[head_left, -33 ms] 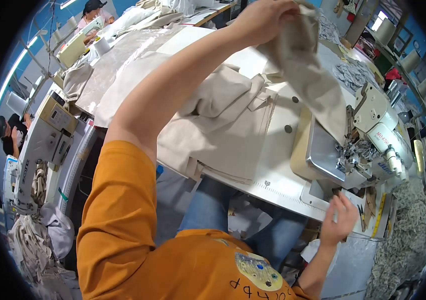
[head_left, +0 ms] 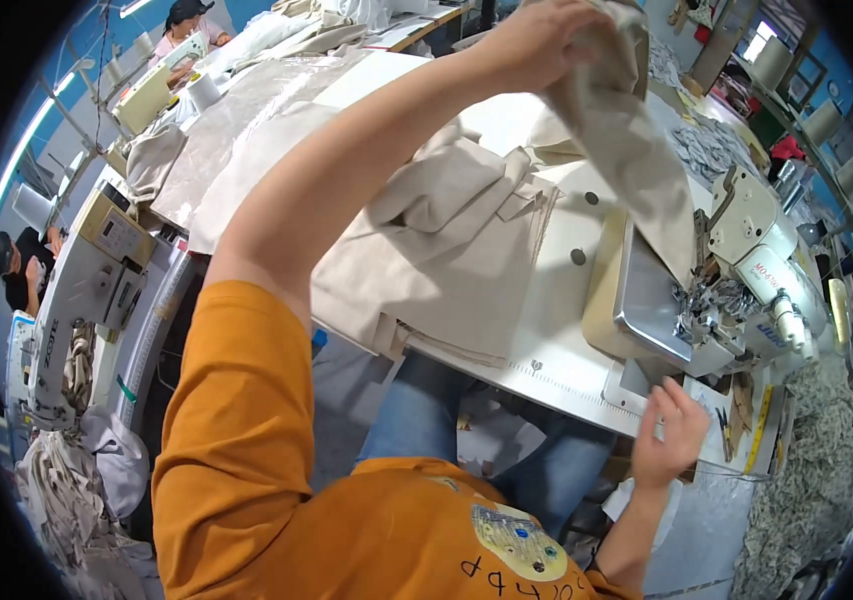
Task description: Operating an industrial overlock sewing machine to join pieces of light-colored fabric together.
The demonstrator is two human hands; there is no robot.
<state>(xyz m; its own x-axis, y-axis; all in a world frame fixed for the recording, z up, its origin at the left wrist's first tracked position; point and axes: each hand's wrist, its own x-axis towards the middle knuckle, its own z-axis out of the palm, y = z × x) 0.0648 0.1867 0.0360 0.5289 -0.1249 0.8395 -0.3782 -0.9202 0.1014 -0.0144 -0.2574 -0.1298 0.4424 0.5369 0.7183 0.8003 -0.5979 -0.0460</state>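
My left hand (head_left: 552, 45) is raised at the far side of the table, its fingers closed on a beige fabric piece (head_left: 627, 150). That cloth hangs slantwise down to the right, and its lower end reaches the needle area of a white overlock sewing machine (head_left: 752, 235). By the table's front edge, below the machine, my right hand (head_left: 669, 435) is open, fingers loosely bent and nothing visible in them. Left of the machine lies a stack of beige cut fabric (head_left: 447, 290), crumpled on top, with layered edges toward me.
A second sewing machine (head_left: 87, 270) stands at the left, beside heaped cloth (head_left: 72, 500). Fabric scraps (head_left: 812, 460) pile up at the right, near small scissors (head_left: 725, 430) and a yellow measuring strip (head_left: 762, 430). Two people work at machines in the left background. Thread cones (head_left: 822, 120) line the right side.
My right hand has shifted slightly to the left. My left hand and the hanging fabric have moved a little; the fabric's upper part swings slightly right.
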